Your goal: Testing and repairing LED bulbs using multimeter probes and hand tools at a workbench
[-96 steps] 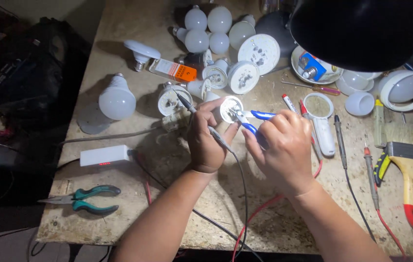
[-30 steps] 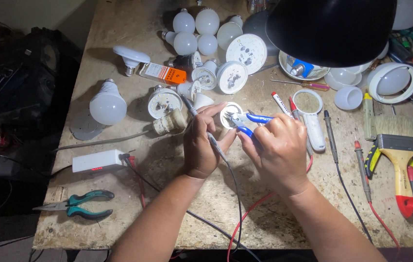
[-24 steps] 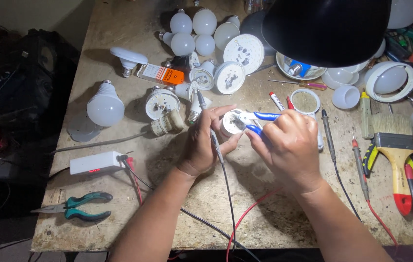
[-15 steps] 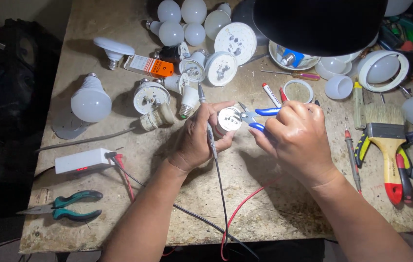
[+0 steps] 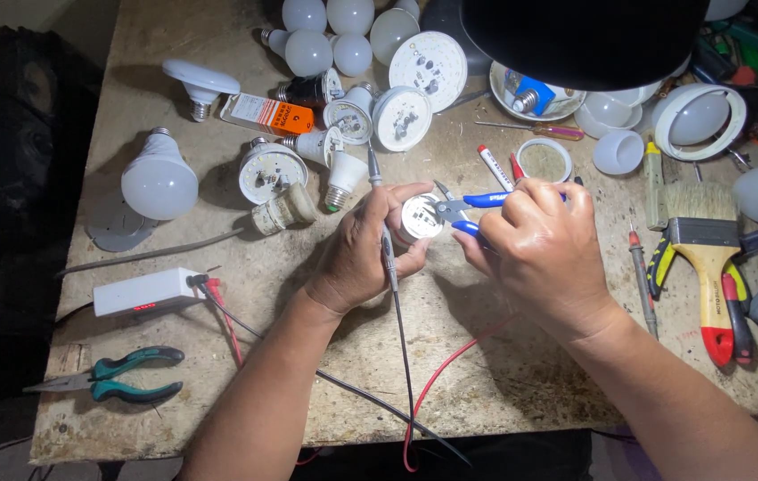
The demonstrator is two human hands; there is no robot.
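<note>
The left hand (image 5: 356, 254) gripped an opened bulb base (image 5: 418, 216) at table centre; at its 3 o'clock, the right hand (image 5: 541, 245) squeezed blue-handled pliers (image 5: 471, 212) whose tips touched it.

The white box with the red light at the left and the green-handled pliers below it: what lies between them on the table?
In the head view, only bare table lies between the white box and the green-handled pliers.
</note>
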